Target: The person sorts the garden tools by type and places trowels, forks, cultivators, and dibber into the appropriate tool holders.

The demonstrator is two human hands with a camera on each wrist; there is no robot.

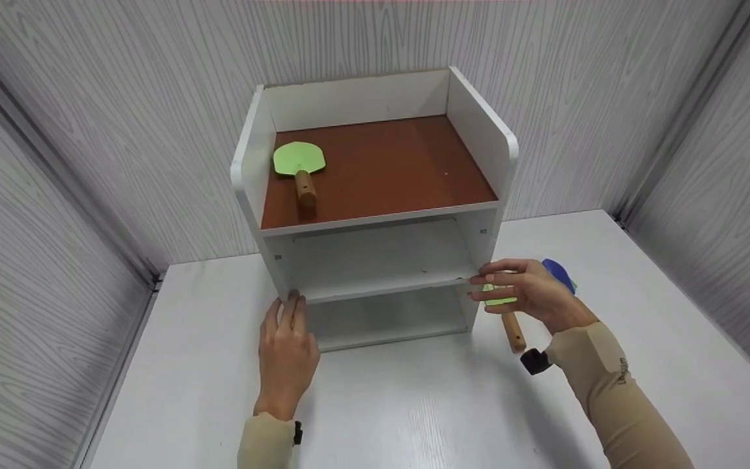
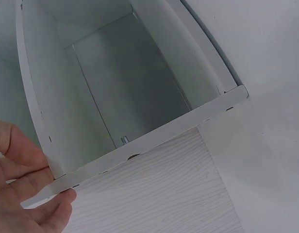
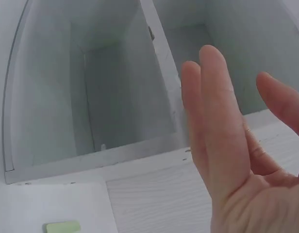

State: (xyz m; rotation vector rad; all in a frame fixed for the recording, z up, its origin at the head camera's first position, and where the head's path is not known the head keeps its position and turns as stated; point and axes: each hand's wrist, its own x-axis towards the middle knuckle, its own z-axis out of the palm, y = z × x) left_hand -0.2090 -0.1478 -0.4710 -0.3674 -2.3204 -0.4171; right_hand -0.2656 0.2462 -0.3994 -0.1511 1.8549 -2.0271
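A white shelf unit (image 1: 487, 133) with a brown top board stands in front of both hands. At its left side, my left hand (image 1: 286, 355) grips the front edge of the side panel (image 2: 164, 132), with fingers on both faces of it in the left wrist view. My right hand (image 1: 523, 292) is by the right side panel, fingers extended and fingertips right at the middle shelf's (image 1: 375, 268) right end. In the right wrist view, the right hand (image 3: 232, 155) overlaps the shelf front, its thumb apart from the fingers.
On the brown top (image 1: 394, 166) lies a light green paddle (image 1: 299, 158) with a wooden handle. Right of the unit, another green paddle's wooden handle (image 1: 513, 332) rests on the white table (image 1: 388, 404), its head partly hidden by my hand. A blue paddle (image 1: 558, 273) lies behind that hand.
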